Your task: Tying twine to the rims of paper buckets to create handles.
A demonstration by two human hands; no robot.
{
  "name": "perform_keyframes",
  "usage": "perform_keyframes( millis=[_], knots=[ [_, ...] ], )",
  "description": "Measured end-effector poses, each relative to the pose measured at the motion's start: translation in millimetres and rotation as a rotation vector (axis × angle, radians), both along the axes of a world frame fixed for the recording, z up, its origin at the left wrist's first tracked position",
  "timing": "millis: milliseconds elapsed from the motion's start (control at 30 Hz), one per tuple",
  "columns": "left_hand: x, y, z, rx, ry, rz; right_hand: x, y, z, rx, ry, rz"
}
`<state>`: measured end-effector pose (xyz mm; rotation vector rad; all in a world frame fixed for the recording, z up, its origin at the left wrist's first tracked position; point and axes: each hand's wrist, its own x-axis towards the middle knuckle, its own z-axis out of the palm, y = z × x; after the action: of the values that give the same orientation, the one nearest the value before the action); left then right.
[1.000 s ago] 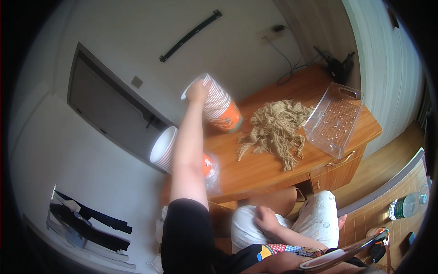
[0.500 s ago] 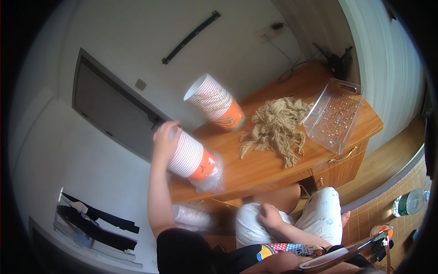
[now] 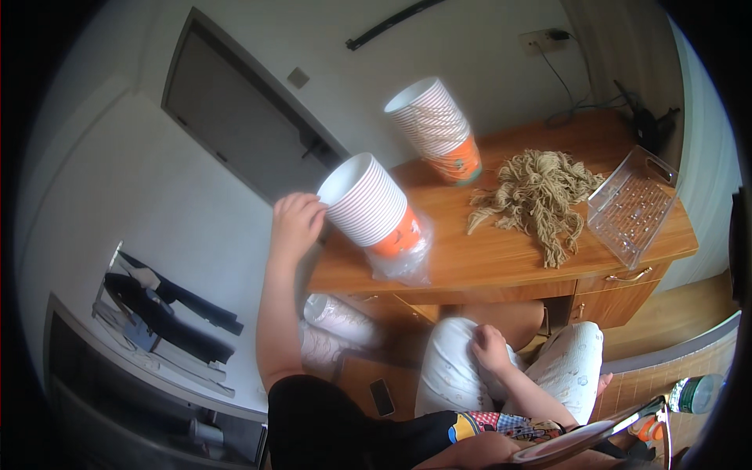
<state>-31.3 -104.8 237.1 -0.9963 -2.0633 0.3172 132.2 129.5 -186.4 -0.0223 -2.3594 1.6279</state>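
My left hand (image 3: 298,223) is at the left rim of a stack of paper cups (image 3: 366,196), its bent fingers close together and gripping the rim. The cups are white-lipped with orange lower parts, and they lean, open end up and to the left. A crumpled clear plastic sleeve (image 3: 407,262) surrounds the bottom of the stack. My right hand (image 3: 491,348) rests in a loose fist on the white trousers over my knee; nothing shows in it. Farther back, a second cup stack (image 3: 433,125) stands wound with thin cord.
A pile of beige yarn (image 3: 544,196) lies on the wooden desk (image 3: 462,266), left of a clear plastic tray (image 3: 633,207) holding small beads. Wrapped white cups (image 3: 341,317) are below the desk's left end, near a dark phone (image 3: 381,397). A bottle (image 3: 695,394) is at far right.
My left hand has shifted from over the mouth of the near cup stack to its left rim, showing the opening. The whole view has turned, and the right hand stays on my knee.
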Motion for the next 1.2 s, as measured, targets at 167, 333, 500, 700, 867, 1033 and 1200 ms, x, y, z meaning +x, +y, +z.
perform_keyframes(
  millis=[167,333,500,700,867,1033,1200],
  knots=[
    [-9.2,-2.0,-1.3,0.007,0.078,-0.038,2.8,-0.2,-0.7,-0.006,0.020,0.001],
    [-17.6,-3.7,-2.0,-0.025,0.073,-0.096,6.8,1.6,2.5,0.035,0.021,0.001],
    [-18.3,-3.9,-0.8,-0.036,0.046,-0.125,7.9,4.9,-0.9,0.033,0.000,0.015],
    [-20.3,-6.0,-1.0,-0.080,0.087,-0.134,8.2,4.2,3.9,0.019,-0.021,0.018],
    [-26.1,-1.5,2.8,-0.166,0.156,-0.177,7.1,3.0,2.0,0.016,0.004,-0.001],
    [-29.5,1.0,7.4,-0.239,0.245,-0.145,7.3,4.3,2.6,0.050,-0.020,0.013],
    [-33.9,6.5,12.3,-0.267,0.246,-0.129,7.1,4.4,1.9,0.029,-0.013,0.012]
  ],
)
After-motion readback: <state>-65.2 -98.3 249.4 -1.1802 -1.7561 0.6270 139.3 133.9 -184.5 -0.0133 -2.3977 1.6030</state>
